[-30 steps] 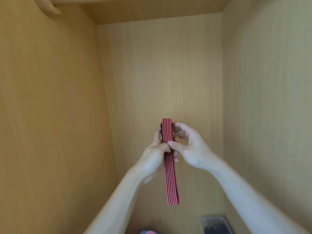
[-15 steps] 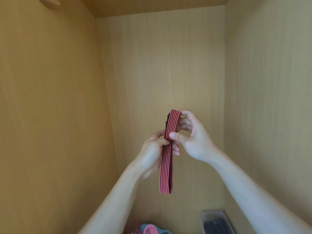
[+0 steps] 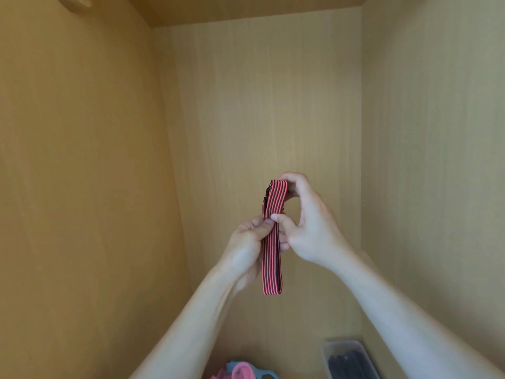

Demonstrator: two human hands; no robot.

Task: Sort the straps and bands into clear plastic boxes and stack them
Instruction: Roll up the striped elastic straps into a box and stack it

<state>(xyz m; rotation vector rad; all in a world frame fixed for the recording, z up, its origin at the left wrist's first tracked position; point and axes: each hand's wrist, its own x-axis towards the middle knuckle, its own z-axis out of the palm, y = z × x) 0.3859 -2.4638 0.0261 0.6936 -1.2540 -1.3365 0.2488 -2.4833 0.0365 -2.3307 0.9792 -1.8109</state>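
Holding a red-and-black striped strap [image 3: 270,269] up in front of me, head view: the strap is folded into a flat, doubled length that hangs upright in the air before the back panel [image 3: 259,119] of a wooden cabinet, well above the cabinet floor and touching nothing but my hands. My left hand [image 3: 244,248] pinches the strap near its middle, thumb on the front face and the other fingers curled behind it. My right hand [image 3: 310,229] pinches the same strap from the other side; its thumb presses the front face just beside my left thumb, while its fingers arch over and close on the upper fold. A small black buckle [image 3: 267,192] shows at the left edge of that upper fold. The lower loop hangs free below both hands. At the bottom right, on the cabinet floor against the right panel [image 3: 437,160], stands a clear plastic box [image 3: 329,351] with dark straps [image 3: 345,366] lying inside; I cannot tell how many there are. At the bottom centre, partly cut off by the frame edge, lie pink and blue bands [image 3: 240,372]. The left panel [image 3: 76,160] fills the left side of the view.
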